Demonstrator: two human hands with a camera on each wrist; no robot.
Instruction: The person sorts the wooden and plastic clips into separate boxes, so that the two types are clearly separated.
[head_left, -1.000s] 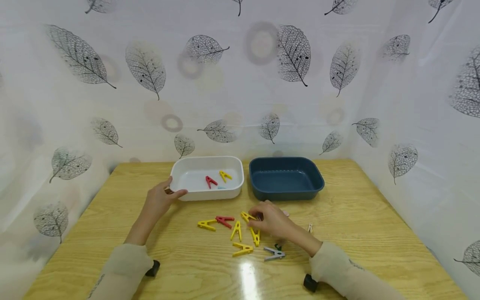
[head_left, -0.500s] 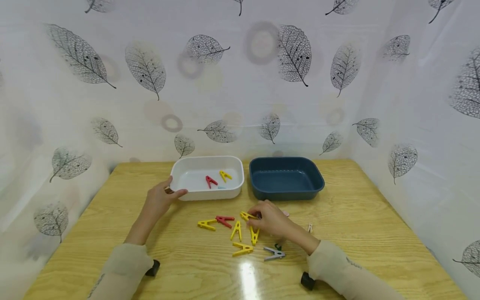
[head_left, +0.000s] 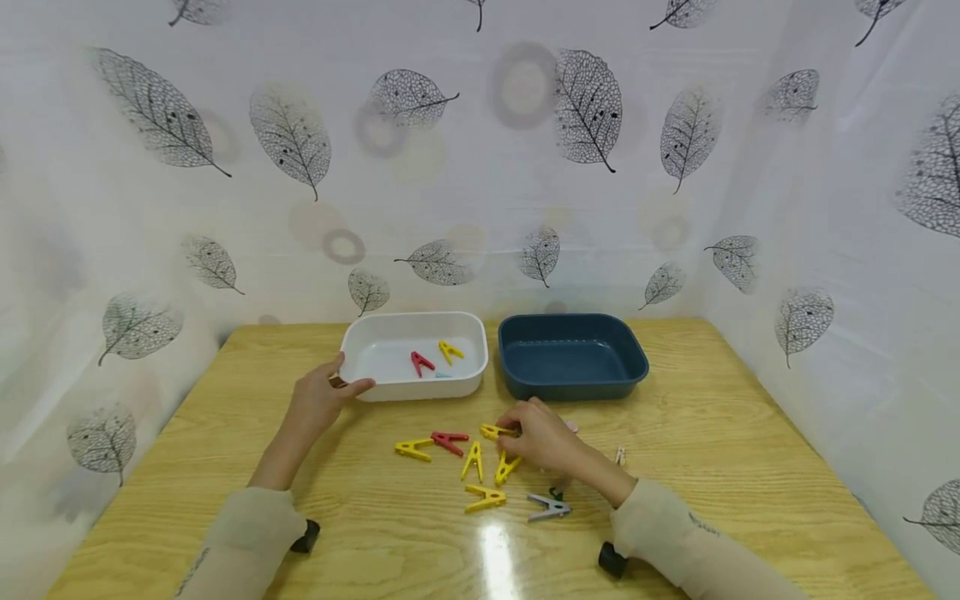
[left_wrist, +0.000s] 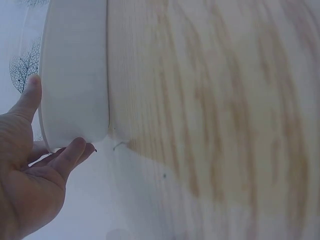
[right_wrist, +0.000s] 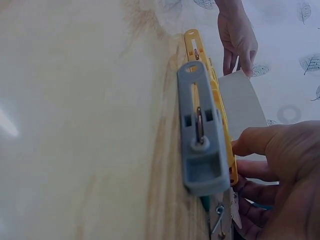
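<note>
My left hand (head_left: 317,402) holds the near left corner of the white plastic tub (head_left: 420,390), thumb at the front rim and fingers at its end; the left wrist view shows the fingers at that end wall. Inside the tub lie a red clothespin (head_left: 422,364), a yellow clothespin (head_left: 450,352) and a small light-blue piece. On the table, the curled fingers of my right hand (head_left: 546,440) pinch a yellow clothespin (head_left: 492,432), its far end hidden by them. Just below the thumb lies another yellow clothespin (head_left: 506,469). A grey clothespin (right_wrist: 200,130) looms large in the right wrist view.
A dark blue tub (head_left: 573,390) stands right of the white one. Left of my right hand lie a red clothespin (head_left: 450,442) and several yellow ones. Small clips, one dark green (head_left: 556,493) and one pale (head_left: 620,456), lie around my right wrist. A leaf-print curtain (head_left: 480,167) surrounds the table.
The pinched yellow clothespin has turned to lie more level. Below it, the other yellow clothespin has swung round, its lower end going left. My right forearm has shifted slightly left; my left hand stays put.
</note>
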